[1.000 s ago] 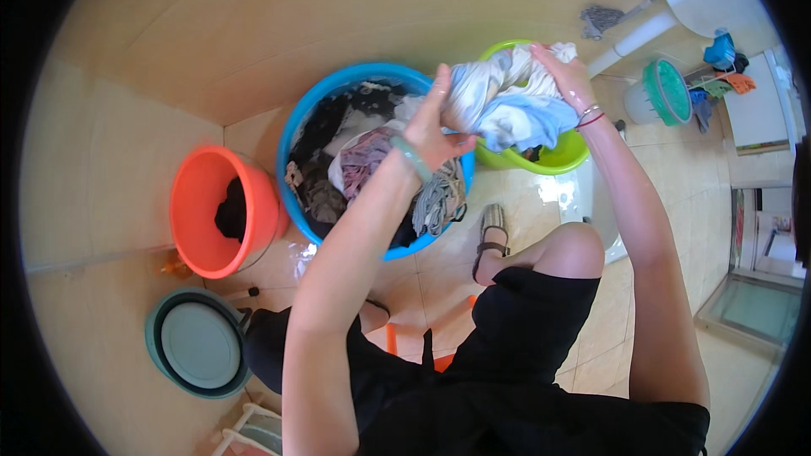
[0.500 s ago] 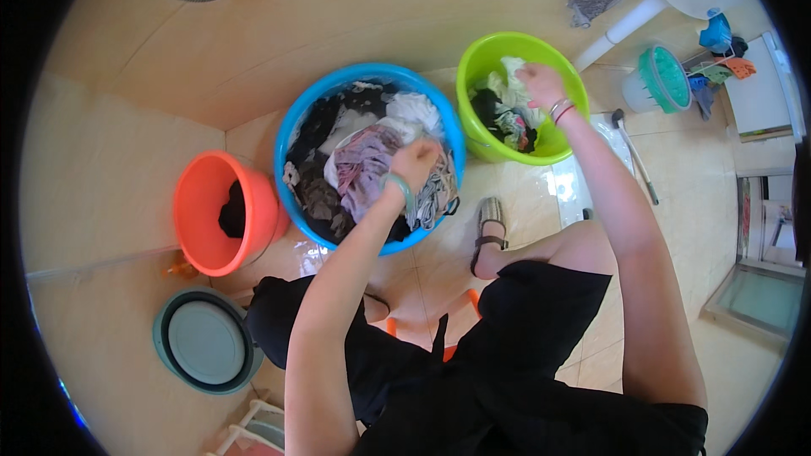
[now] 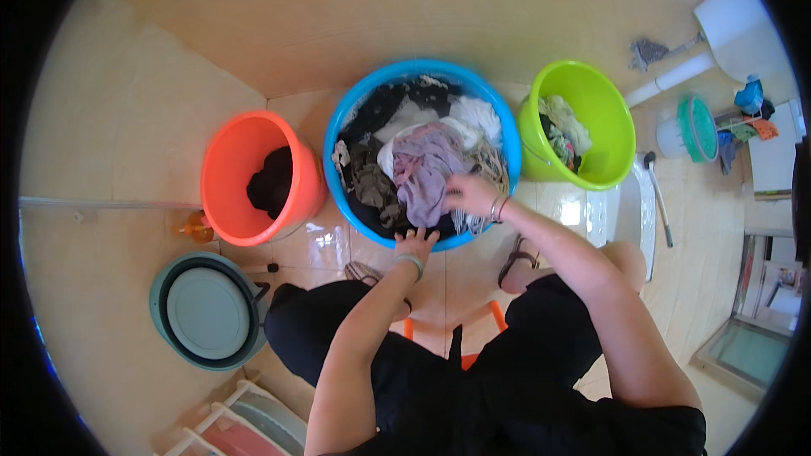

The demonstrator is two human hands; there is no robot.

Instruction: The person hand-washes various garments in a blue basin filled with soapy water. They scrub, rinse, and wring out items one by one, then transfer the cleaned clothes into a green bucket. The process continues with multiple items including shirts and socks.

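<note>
A blue tub (image 3: 336, 198) holds a heap of clothes, with a lavender garment (image 3: 427, 160) on top. At the tub's near edge, my left hand (image 3: 416, 245) rests with fingers spread against dark cloth. My right hand (image 3: 475, 196) reaches over the right side of the heap, its fingers apart and touching the lavender garment. Around that garment lie white cloth (image 3: 478, 116), a dark brown piece (image 3: 372, 186) and striped cloth (image 3: 492, 165). The lime green bucket (image 3: 617, 131) to the right contains a pale garment (image 3: 564, 118) and dark patterned cloth.
An orange bucket (image 3: 221, 177) with black cloth (image 3: 272, 181) stands left of the tub. Nearer lies a grey-green basin (image 3: 207, 312). A long-handled brush (image 3: 659, 198) lies at right beside a white floor fixture (image 3: 629, 211). Behind it is a small bin with a green liner (image 3: 698, 128).
My right hand has left the pale cloth in the green bucket and come over to the tub. My left hand has slid from the heap to the tub's near edge. The view has shifted.
</note>
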